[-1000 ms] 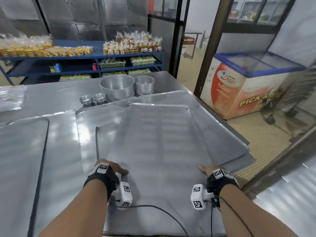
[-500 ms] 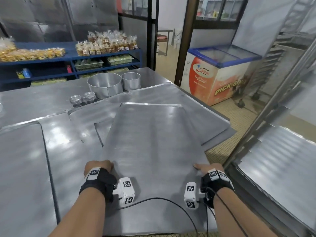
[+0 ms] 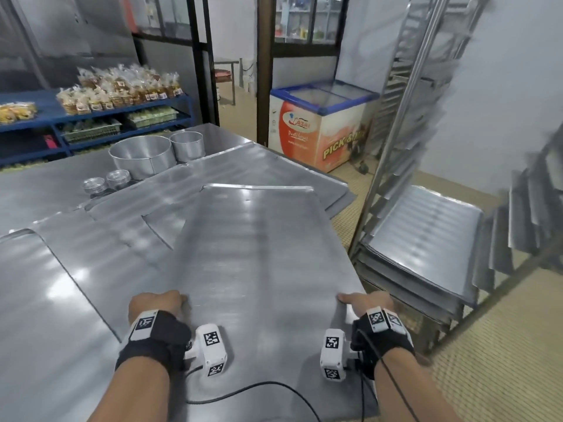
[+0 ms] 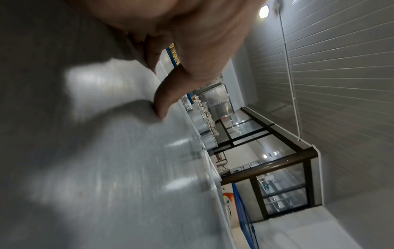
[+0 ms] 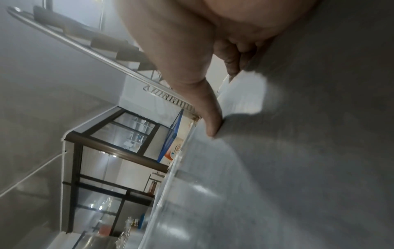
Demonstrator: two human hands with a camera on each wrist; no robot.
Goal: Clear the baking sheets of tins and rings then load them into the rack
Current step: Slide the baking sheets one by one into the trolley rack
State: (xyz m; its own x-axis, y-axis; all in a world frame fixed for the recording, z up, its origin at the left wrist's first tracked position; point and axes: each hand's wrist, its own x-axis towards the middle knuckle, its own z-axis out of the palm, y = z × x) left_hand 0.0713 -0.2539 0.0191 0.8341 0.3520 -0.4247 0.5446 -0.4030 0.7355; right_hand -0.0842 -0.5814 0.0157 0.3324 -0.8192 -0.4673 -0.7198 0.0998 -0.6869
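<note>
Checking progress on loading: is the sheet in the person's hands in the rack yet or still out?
Out. The baking sheet is over the table, gripped by the left hand and right hand; the rack stands to its right.

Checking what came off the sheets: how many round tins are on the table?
4, all at the table's far side: a large tin, a medium tin to its right, and two small ones in front-left, which may be stacks.
</note>
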